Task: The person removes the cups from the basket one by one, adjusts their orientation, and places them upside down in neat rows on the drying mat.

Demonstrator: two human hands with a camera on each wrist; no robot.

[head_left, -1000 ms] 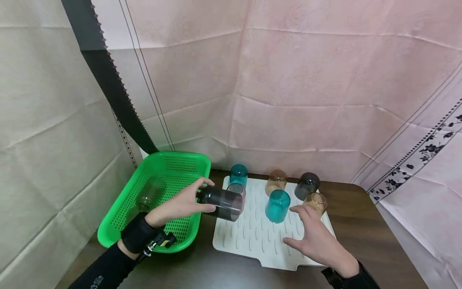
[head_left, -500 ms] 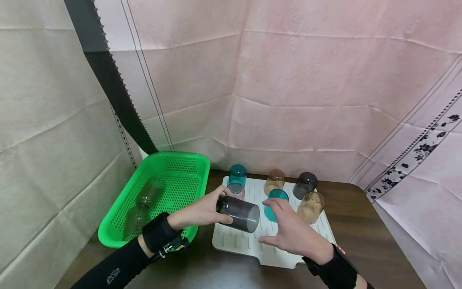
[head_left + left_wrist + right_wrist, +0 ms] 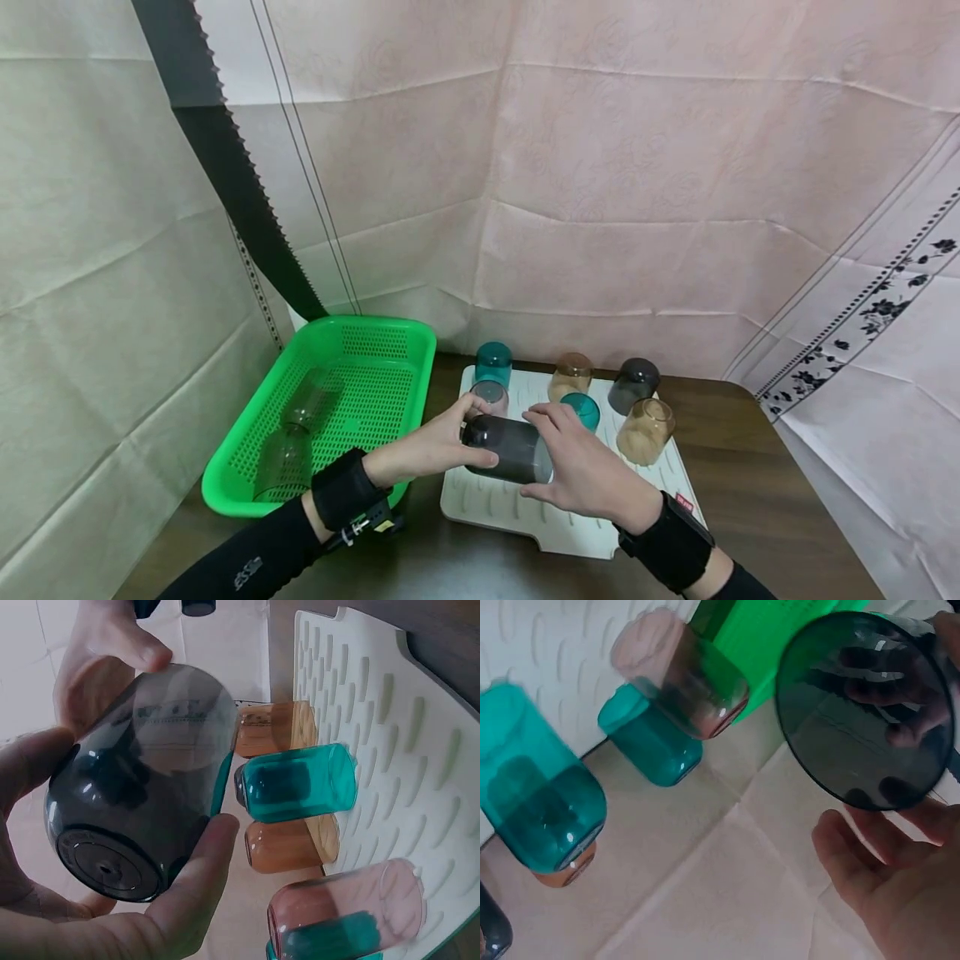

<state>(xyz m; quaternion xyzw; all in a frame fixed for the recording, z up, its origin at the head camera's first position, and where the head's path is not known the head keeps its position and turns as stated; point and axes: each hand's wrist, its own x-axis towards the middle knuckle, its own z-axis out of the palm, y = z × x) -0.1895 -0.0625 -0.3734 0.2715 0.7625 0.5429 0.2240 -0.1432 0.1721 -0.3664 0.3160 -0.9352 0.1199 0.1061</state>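
A smoky grey glass (image 3: pixel 504 448) lies sideways in the air over the near left part of the white ribbed drying mat (image 3: pixel 480 504). My left hand (image 3: pixel 431 450) grips it round its base end, thumb on the near side. From the right, my right hand (image 3: pixel 588 475) holds the open end, thumb and fingers spread about the rim. In the right wrist view the rim (image 3: pixel 866 806) faces the camera, and left-hand fingers show through the tinted glass. Just behind the hands, a teal glass (image 3: pixel 581 408) and a pinkish clear glass (image 3: pixel 491 396) stand upside down on the mat.
A green perforated basket (image 3: pixel 225 450) on the left contains clear glasses (image 3: pixel 285 458) lying down. Along the mat's back are another teal glass (image 3: pixel 493 362), an amber glass (image 3: pixel 572 375) and a dark grey glass (image 3: pixel 634 383). A second amber glass (image 3: pixel 645 429) is at the right.
My left hand has carried the grey glass rightward from beside the basket to over the mat. My right hand has moved left from near the amber glass and taken hold of the rim end.
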